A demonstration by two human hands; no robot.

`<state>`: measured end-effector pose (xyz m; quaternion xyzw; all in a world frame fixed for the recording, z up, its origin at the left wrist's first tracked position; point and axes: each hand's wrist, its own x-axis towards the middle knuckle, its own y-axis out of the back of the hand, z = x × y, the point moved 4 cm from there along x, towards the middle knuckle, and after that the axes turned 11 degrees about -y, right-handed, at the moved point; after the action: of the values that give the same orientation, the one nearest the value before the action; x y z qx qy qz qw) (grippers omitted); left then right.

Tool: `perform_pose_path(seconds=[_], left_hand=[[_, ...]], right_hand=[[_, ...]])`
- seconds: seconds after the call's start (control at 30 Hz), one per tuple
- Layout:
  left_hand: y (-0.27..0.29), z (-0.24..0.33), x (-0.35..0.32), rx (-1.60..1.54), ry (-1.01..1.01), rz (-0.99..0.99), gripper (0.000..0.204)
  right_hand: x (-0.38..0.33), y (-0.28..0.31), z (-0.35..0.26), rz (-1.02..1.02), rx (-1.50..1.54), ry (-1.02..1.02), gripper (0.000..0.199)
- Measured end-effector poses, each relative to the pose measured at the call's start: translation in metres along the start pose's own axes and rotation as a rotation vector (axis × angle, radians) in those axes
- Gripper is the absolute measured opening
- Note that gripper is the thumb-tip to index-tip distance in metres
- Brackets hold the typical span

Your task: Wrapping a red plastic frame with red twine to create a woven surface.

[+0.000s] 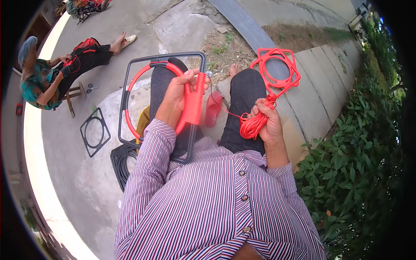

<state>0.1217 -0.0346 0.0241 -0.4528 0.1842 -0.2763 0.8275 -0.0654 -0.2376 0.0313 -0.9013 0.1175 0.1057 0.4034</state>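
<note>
Mid-frame, we see left grip (pixel 175 93) clasping smooth dark-grey rectangular frame (pixel 191 141) with ribbed red cord winding (pixel 192 107); right of centre, right grip (pixel 271 124) clenches looped red cord hank (pixel 252 126).

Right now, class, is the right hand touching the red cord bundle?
Touching: the head view shows the right hand closed around the red cord bundle.

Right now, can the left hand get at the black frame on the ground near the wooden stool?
Probably not: the left hand grips the red-wrapped frame, whose left side lies between it and the black frame in this view.
</note>
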Motion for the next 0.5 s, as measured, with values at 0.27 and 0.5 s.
perform_pose_path(seconds=[0.27,0.5], left_hand=[[-0.01,-0.004,0.0,0.043,0.013,0.064,0.02],[-0.002,-0.012,0.008,-0.029,0.059,-0.036,0.026]], right_hand=[[-0.018,-0.004,0.009,0.074,-0.102,0.053,0.008],[-0.016,0.023,0.024,0.151,-0.031,0.003,0.008]])
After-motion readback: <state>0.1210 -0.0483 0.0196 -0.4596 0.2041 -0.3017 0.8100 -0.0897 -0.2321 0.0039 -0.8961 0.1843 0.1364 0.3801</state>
